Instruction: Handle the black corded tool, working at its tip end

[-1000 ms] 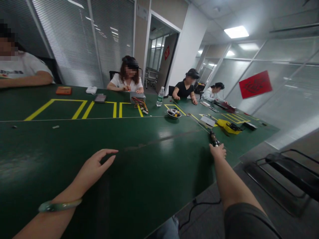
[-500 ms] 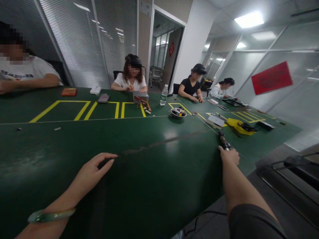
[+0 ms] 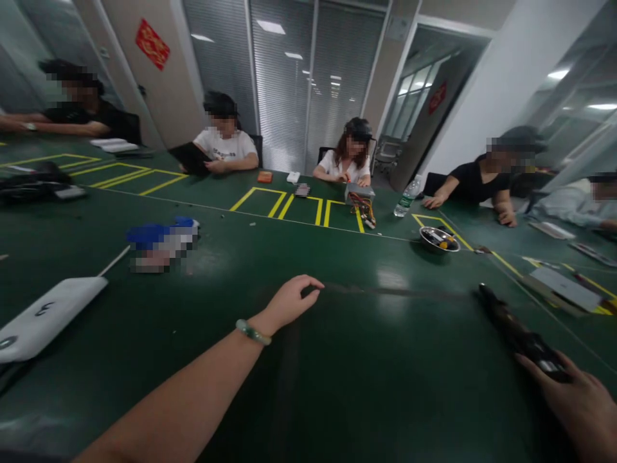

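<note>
Head view swung left since earlier frame. Left hand (image 3: 292, 299) released, fingers loosely curled, on or just above green table (image 3: 385, 386). Right hand (image 3: 576, 405) cut off by frame edge, grasping one dark tool (image 3: 515, 331), exact kind unclear. One pixelated blue-white object (image 3: 164, 241) unreadable.

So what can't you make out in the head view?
All in the head view:
Dark tool in the right hand: fingers cover its near end, so its kind is unclear.
Right hand: cut off by the bottom-right edge.
Blue-and-white item on the table: pixelated, can't be identified.
Steel bowl: contents too small to name.
</note>
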Action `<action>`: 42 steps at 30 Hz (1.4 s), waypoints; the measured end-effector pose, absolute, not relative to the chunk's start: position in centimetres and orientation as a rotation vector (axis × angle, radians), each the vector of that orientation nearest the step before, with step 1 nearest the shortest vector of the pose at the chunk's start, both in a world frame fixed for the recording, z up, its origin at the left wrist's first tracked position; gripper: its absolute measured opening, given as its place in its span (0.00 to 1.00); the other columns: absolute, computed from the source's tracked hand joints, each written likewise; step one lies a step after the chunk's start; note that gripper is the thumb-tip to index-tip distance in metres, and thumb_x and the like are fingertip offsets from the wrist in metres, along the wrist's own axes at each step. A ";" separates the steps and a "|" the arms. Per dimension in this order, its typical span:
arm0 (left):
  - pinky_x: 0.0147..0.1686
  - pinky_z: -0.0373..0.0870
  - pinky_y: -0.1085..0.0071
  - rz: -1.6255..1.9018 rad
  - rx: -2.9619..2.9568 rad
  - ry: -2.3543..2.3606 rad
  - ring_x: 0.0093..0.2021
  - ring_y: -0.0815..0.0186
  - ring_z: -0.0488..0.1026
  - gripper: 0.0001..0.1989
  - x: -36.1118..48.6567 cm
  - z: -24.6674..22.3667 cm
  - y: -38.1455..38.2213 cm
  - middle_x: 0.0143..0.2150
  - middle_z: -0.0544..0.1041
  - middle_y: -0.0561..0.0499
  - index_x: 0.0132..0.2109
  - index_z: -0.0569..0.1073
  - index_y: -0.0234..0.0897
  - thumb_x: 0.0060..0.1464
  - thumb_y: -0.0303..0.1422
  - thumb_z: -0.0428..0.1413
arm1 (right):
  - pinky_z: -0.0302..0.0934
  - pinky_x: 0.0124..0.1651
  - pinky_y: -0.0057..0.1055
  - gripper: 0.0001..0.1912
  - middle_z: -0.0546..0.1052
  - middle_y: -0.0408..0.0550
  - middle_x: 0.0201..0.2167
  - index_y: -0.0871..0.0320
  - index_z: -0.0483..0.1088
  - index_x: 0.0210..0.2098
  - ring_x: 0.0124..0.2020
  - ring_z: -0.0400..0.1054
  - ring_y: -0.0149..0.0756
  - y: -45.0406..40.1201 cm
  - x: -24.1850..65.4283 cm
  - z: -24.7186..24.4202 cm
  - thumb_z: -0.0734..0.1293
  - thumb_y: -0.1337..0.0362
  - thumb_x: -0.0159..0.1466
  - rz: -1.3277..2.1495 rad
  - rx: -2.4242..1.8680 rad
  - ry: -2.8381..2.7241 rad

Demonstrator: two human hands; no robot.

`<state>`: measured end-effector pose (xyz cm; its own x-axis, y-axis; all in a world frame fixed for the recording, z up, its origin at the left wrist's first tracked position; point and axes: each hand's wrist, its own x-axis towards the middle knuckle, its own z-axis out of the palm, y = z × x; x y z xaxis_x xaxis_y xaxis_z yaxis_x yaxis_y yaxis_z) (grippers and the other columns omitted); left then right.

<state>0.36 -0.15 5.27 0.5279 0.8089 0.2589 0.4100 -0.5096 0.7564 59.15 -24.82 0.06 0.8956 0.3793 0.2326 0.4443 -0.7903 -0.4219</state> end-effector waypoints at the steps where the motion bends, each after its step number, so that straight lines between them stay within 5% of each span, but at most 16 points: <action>1: 0.54 0.66 0.61 0.822 2.133 0.971 0.51 0.61 0.71 0.13 0.3 5.2 -0.2 0.49 0.75 0.49 0.47 0.75 0.41 0.61 0.37 0.50 | 0.61 0.38 0.56 0.44 0.70 0.66 0.48 0.32 0.64 0.58 0.50 0.65 0.64 -24.2 57.5 0.2 0.65 0.30 0.42 -0.177 -2.575 -0.752; 6: 0.52 0.68 0.62 0.824 2.127 0.966 0.51 0.61 0.71 0.12 -0.3 4.9 -0.3 0.49 0.75 0.50 0.49 0.74 0.42 0.62 0.37 0.51 | 0.65 0.44 0.48 0.40 0.71 0.51 0.47 0.42 0.64 0.60 0.45 0.69 0.53 -19.5 46.7 2.1 0.64 0.34 0.53 -0.132 -2.304 -1.416; 13: 0.58 0.65 0.57 0.917 2.370 0.888 0.57 0.60 0.68 0.17 -0.7 5.0 -0.9 0.55 0.73 0.49 0.56 0.70 0.43 0.60 0.34 0.53 | 0.62 0.51 0.37 0.32 0.70 0.46 0.50 0.44 0.64 0.61 0.49 0.66 0.42 -10.3 32.8 4.7 0.70 0.51 0.59 0.010 -1.870 -1.930; 20: 0.68 0.47 0.52 0.919 2.654 0.896 0.66 0.58 0.59 0.35 -0.7 5.2 -1.1 0.65 0.63 0.49 0.67 0.55 0.45 0.55 0.31 0.57 | 0.58 0.56 0.40 0.42 0.72 0.48 0.50 0.50 0.61 0.63 0.51 0.64 0.42 -3.0 21.4 3.4 0.77 0.60 0.52 0.128 -1.467 -2.159; 27: 0.61 0.59 0.54 0.889 2.622 1.068 0.59 0.57 0.67 0.37 -1.3 4.2 0.0 0.62 0.68 0.46 0.69 0.51 0.44 0.56 0.35 0.58 | 0.56 0.58 0.41 0.51 0.68 0.51 0.55 0.52 0.44 0.70 0.56 0.61 0.43 -3.9 19.3 4.5 0.75 0.57 0.56 0.126 -1.555 -2.211; 30: 0.59 0.60 0.55 0.885 2.627 1.067 0.58 0.58 0.67 0.35 -1.3 4.0 0.1 0.60 0.70 0.47 0.68 0.53 0.44 0.58 0.36 0.58 | 0.56 0.59 0.39 0.35 0.67 0.50 0.57 0.50 0.56 0.66 0.56 0.61 0.42 -6.5 20.9 6.3 0.69 0.55 0.62 0.110 -1.757 -2.084; 34: 0.60 0.59 0.55 0.857 2.639 1.071 0.59 0.58 0.66 0.33 -1.2 4.0 0.0 0.59 0.70 0.48 0.67 0.54 0.46 0.58 0.37 0.57 | 0.60 0.49 0.34 0.13 0.73 0.47 0.46 0.51 0.74 0.47 0.46 0.68 0.38 -9.9 23.6 7.8 0.66 0.55 0.64 0.266 -2.071 -2.000; 37: 0.60 0.59 0.54 0.841 2.652 1.073 0.59 0.57 0.65 0.31 -1.2 3.9 0.0 0.59 0.70 0.49 0.67 0.56 0.46 0.59 0.37 0.56 | 0.60 0.42 0.32 0.11 0.74 0.45 0.41 0.52 0.74 0.41 0.40 0.69 0.37 -11.4 24.3 7.9 0.69 0.55 0.61 0.366 -2.220 -1.983; 42: 0.60 0.59 0.53 0.852 2.680 1.064 0.58 0.57 0.65 0.30 -1.0 4.2 -0.3 0.58 0.70 0.49 0.65 0.60 0.47 0.58 0.41 0.57 | 0.58 0.39 0.31 0.17 0.76 0.45 0.38 0.53 0.71 0.47 0.41 0.70 0.39 -11.7 23.2 7.8 0.71 0.64 0.58 0.359 -2.404 -1.867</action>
<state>-1.04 -0.35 4.23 0.5908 0.6664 0.4549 0.5900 -0.7414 0.3199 23.22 -11.72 7.77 0.2314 0.9632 -0.1370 0.9452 -0.2559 -0.2027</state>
